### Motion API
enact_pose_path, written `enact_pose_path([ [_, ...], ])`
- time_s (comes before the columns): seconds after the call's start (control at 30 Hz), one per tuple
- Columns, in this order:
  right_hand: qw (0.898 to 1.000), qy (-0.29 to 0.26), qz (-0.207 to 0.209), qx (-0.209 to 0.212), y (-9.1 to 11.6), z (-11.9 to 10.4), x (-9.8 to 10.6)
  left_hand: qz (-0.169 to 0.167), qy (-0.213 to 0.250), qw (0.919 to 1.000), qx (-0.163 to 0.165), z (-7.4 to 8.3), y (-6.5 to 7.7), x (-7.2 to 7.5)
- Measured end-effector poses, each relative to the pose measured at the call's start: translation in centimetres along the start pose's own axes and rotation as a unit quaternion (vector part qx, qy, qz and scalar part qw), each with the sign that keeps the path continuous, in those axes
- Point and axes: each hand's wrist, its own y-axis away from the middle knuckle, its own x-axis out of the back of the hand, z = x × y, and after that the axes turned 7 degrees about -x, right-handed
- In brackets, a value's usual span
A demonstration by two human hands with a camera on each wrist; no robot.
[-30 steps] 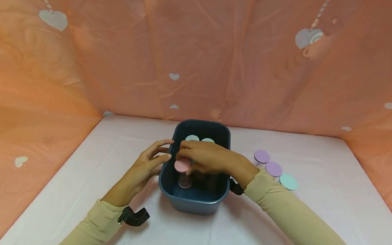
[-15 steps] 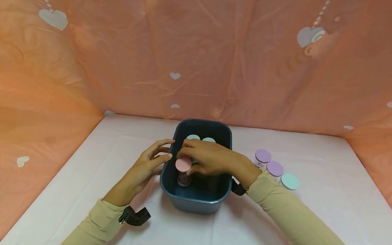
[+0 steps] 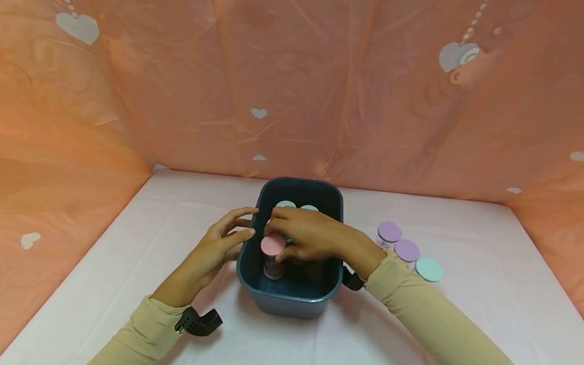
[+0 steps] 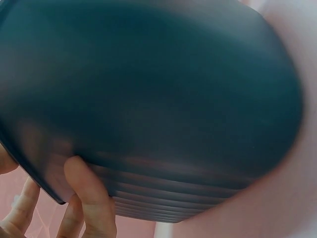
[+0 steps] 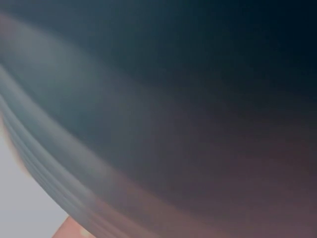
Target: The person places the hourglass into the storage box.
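Watching from a distance, I have my right hand (image 3: 308, 234) down inside the blue bin (image 3: 290, 307), its thumb and fingers pinching the pink-lidded jar (image 3: 273, 245) near the lid. The jar is within the bin, toward its left wall, and looks roughly upright; whether its base rests on the floor I cannot tell. My left hand (image 3: 219, 244) is at the bin's left side with the fingers spread, a fingertip at the rim and the thumb by the outer wall, so I take it as a light steadying. The right wrist view gives me only blurred bin wall.

I judge the step in hand to be positioning this jar in the bin. Two mint lids (image 3: 286, 204) show toward the far end, past my right knuckles; what lies under the palm is mostly hidden. On the table (image 3: 127, 290), to the right of the bin, I see two purple-lidded jars (image 3: 389, 232) and a mint lid nearer me (image 3: 429, 269). To my mind, the next move calls for keeping the jar level and settling its base before the fingers loosen.
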Motion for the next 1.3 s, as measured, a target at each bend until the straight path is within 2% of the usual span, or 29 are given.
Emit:
enact_pose_path([
  [0.33, 1.0, -0.003, 0.009, -0.015, 0.4, 0.0, 0.0, -0.003, 0.006, 1.0, 0.002, -0.2, 0.0, -0.2],
  [0.53, 0.998, -0.001, 0.063, -0.016, 1.6, 0.0, 0.5, -0.003, 0.006, 1.0, 0.003, -0.1, -0.1, -0.4],
  [0.77, 0.991, -0.043, 0.112, -0.062, 4.9, 0.3, 1.4, 0.007, -0.003, 0.9999, 0.013, 0.1, -0.1, -0.5],
  [0.93, 0.983, -0.052, 0.158, -0.077, 8.0, 0.5, 2.2, 0.003, -0.001, 0.9999, 0.01, 0.1, -0.1, -0.7],
  [1.3, 0.97, -0.063, 0.187, -0.144, 13.6, 1.5, 2.9, 0.0, -0.004, 1.0, 0.005, 0.4, -0.2, -0.9],
])
